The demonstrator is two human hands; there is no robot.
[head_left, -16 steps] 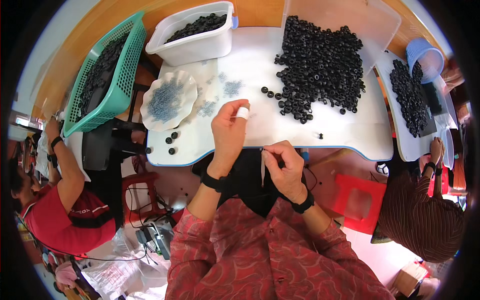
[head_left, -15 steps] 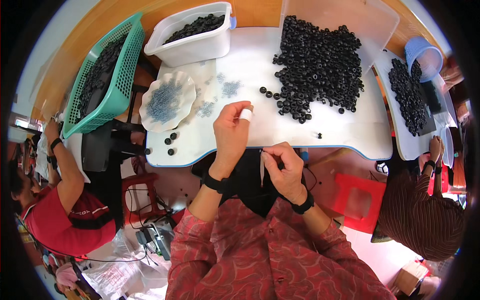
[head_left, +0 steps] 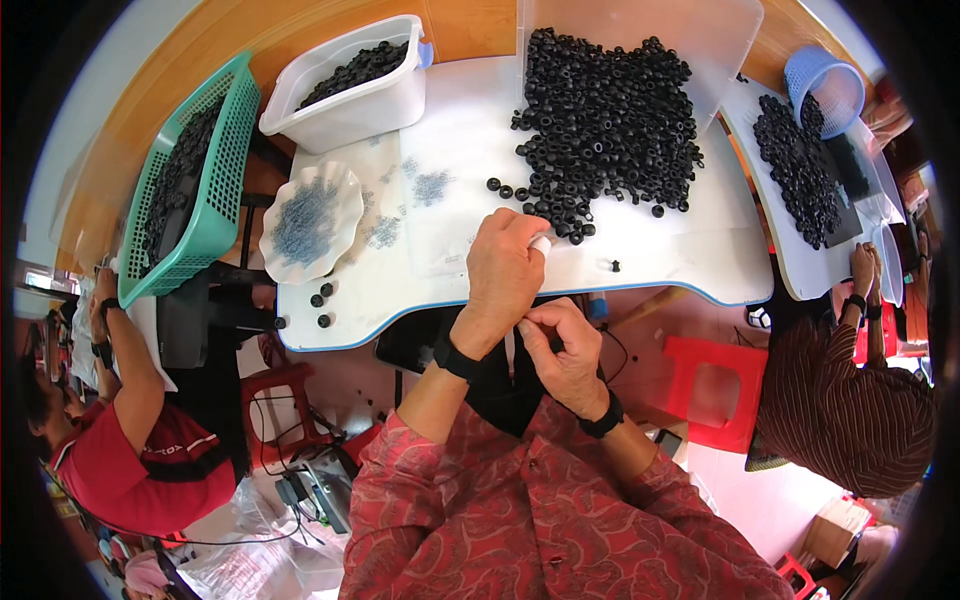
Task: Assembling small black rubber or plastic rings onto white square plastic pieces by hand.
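Observation:
My left hand is over the front edge of the table, its fingers curled closed beside the near end of a heap of small black rings. White tape wraps one of its digits. Whatever its fingertips hold, if anything, is hidden. Just below the table edge, my right hand pinches thumb against forefinger; what is between them is too small to make out. A single small black spool-shaped piece lies on the white table to the right of my left hand.
A scalloped white dish of small bluish-clear pieces stands at left, with several black pieces near it. Behind are a white tub and a green basket. A clear bin lies behind the heap. Co-workers sit either side.
My left hand has moved right and forward, nearer the rings, with its fingers turned down. My right hand stays pinched below the edge. The whole view has shifted slightly.

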